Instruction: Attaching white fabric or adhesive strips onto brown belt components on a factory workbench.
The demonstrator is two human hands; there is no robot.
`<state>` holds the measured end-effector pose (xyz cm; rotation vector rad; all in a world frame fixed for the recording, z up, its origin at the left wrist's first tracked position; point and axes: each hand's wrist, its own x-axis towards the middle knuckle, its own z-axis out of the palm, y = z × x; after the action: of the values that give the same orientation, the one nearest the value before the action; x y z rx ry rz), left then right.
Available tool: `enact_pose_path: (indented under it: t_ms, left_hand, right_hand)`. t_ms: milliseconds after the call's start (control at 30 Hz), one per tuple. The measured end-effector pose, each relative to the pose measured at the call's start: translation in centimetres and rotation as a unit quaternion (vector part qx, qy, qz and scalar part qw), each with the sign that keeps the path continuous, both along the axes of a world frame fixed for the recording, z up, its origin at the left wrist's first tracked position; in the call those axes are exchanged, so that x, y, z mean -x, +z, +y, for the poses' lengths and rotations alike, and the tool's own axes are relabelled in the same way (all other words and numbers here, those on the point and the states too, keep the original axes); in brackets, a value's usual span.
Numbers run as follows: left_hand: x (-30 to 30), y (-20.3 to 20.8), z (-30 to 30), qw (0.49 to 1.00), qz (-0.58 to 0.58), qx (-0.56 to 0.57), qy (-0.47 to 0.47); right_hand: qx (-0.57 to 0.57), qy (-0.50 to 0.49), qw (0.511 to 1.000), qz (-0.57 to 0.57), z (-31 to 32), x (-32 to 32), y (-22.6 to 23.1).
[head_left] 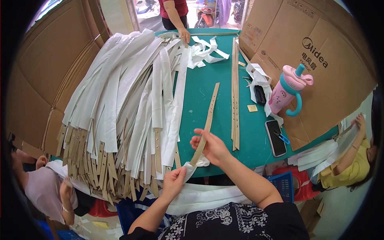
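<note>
The left hand [174, 183] is closed in a pinch on a white sleeve [189, 169], just right of the near end of the heap of sleeved strips [128, 100]. The right hand [214, 150], farther right of the heap, has its fingers loosely curved about a tan, holed strip [210, 114]; whether they grip it firmly cannot be told. The two hands are apart, linked by the strip, which slants up and away over the green surface [200, 104], its lower end meeting the sleeve.

The step in hand seems to be working strip and sleeve against each other at that end. The next move likely calls for a steady left pinch, with the right hand keeping the strip in line with the sleeve's mouth.

Farther right of the heap lie long tan strips [235, 96], and beyond those a phone [276, 138] and a pink cup [285, 90]. By the heap's far end are white scraps [206, 56] and a co-worker's hand [185, 35], apparently touching it.
</note>
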<state>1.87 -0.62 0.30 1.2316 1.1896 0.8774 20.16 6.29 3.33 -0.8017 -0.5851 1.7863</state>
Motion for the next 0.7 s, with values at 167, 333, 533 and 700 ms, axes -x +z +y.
enact_pose_path:
  t_ms: [167,333,533,700]
  left_hand:
    - [-0.9,0.4,0.0,1.000,-0.008,-0.008,0.018]
    - [-0.5,0.7,0.0,0.999,0.022,-0.025,0.027]
    - [-1.0,1.1,-0.1,0.999,0.007,-0.020,0.032]
    - [-1.4,0.3,-0.5,0.996,-0.005,-0.066,0.052]
  right_hand:
    - [-0.056,-0.033,0.990,-0.126,-2.9,3.3,-1.2]
    - [-0.036,-0.008,0.996,-0.077,-3.6,3.6,-1.2]
    - [-0.070,-0.107,0.989,-0.079,-1.2,2.8,-0.8]
    - [-0.034,-0.097,0.994,-0.035,-2.8,3.1,-0.7]
